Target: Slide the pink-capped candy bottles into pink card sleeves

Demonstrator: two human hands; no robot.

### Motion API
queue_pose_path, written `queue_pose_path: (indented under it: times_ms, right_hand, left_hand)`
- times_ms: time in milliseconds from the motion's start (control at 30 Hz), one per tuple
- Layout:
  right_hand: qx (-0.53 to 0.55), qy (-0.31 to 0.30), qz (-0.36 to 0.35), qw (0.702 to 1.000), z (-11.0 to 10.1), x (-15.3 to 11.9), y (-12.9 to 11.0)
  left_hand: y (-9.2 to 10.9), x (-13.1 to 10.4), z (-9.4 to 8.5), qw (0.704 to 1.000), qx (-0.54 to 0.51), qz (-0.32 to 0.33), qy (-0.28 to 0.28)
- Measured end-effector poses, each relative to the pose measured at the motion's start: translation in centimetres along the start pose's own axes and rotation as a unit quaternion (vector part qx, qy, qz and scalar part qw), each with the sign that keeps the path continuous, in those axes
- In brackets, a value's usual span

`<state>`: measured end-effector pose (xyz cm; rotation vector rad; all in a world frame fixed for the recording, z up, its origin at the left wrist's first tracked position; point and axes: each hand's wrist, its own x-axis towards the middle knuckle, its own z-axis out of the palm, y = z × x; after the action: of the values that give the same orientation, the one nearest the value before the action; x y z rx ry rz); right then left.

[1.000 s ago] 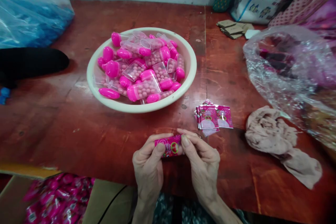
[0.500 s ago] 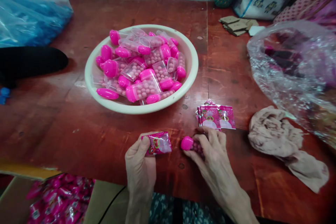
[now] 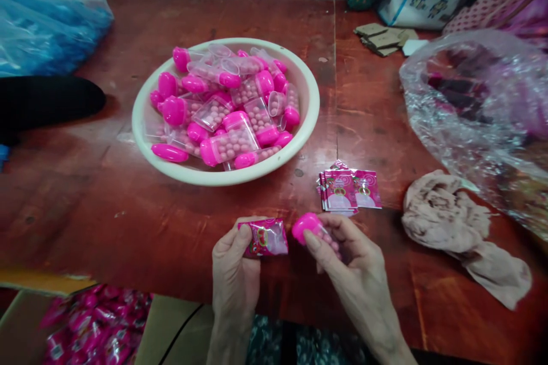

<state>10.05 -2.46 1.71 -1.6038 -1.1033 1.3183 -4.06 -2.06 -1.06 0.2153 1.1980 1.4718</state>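
Near the table's front edge, my left hand [image 3: 237, 262] pinches a small pink printed packet [image 3: 270, 238] between thumb and fingers. Just right of it, my right hand [image 3: 353, 256] grips a clear container with a pink cap [image 3: 307, 228] and small pink balls inside; the cap points toward the packet, with a small gap between them. Behind my right hand lies a stack of flat pink packets [image 3: 341, 189]. A white oval basin [image 3: 314, 105] further back holds several pink-capped containers of balls.
A crumpled beige cloth [image 3: 445, 217] and a clear plastic bag [image 3: 428, 108] lie at the right. Blue items fill a bag [image 3: 51, 28] at the back left, beside a black object [image 3: 51, 100]. Below the front edge, a box holds several pink packets [image 3: 98, 325].
My right hand has lifted the container, its thumb now over the cap. My left hand and its packet have shifted slightly right. The whole view has moved a little.
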Motion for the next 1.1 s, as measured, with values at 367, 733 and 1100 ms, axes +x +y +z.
queue_pose_path:
  times_ms: [367,733,1100]
  right_hand:
    - [-0.092,0.051,-0.234,0.967,-0.3,0.4,-1.0]
    - [-0.088,0.001,-0.15,0.985,2.0,1.0,-1.3]
    - [0.067,-0.039,-0.019,0.997,1.1,1.2,-1.3]
  left_hand:
    - [0.5,0.0,0.1,0.995,-0.043,-0.072,0.055]
    - [1.0,-0.5,-0.6,0.989,0.094,0.071,-0.095]
    - [1.4,0.4,-1.0,0.997,0.054,0.003,-0.062]
